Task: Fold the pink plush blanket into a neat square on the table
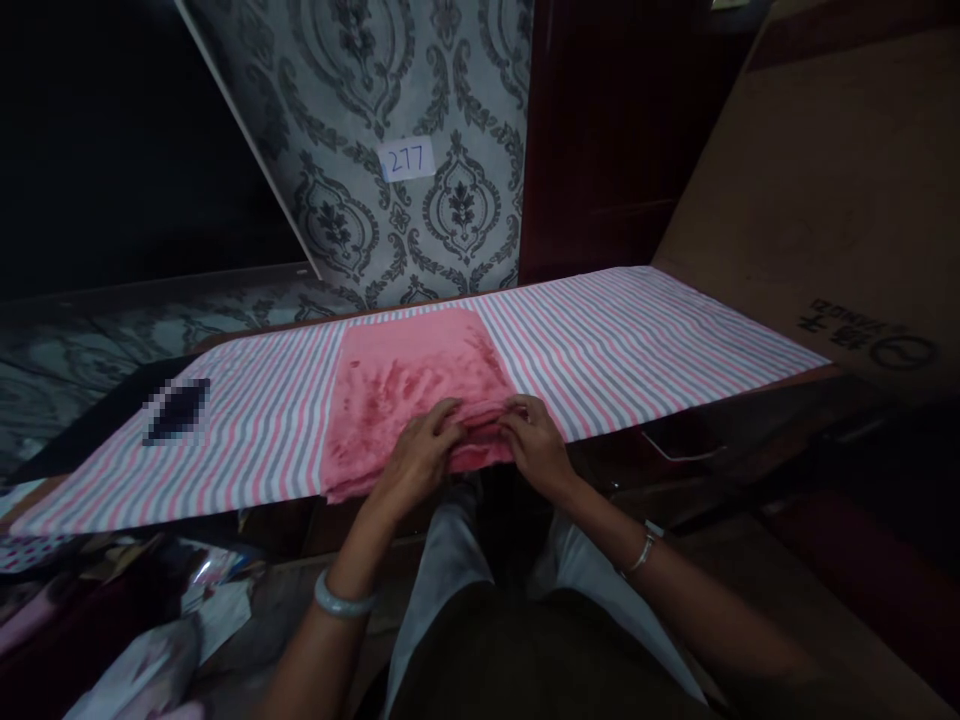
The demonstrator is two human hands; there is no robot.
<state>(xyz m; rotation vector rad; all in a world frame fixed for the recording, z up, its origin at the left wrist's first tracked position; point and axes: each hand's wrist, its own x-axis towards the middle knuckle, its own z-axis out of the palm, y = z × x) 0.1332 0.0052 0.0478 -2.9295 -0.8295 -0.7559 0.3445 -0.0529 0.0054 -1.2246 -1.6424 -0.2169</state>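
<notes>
A pink plush cloth [405, 370], perhaps a towel, lies folded in layers on a striped cover [247, 420]. Its near right corner is bunched up at the table's front edge. My left hand [424, 445] pinches the left side of that bunched part, thumb and fingers closed on it. On the right side of the same part, my right hand [534, 440] grips the fabric between thumb and fingers. The layers between both hands are raised a little, and the fingertips are partly hidden in the folds.
A large dark screen [135, 150] stands at the back left, and a cardboard box [840, 200] at the right. A blurred-out dark object [178, 410] lies on the cover's left part. A paper label [406, 158] is on the wallpaper. Clutter [217, 610] lies below at left.
</notes>
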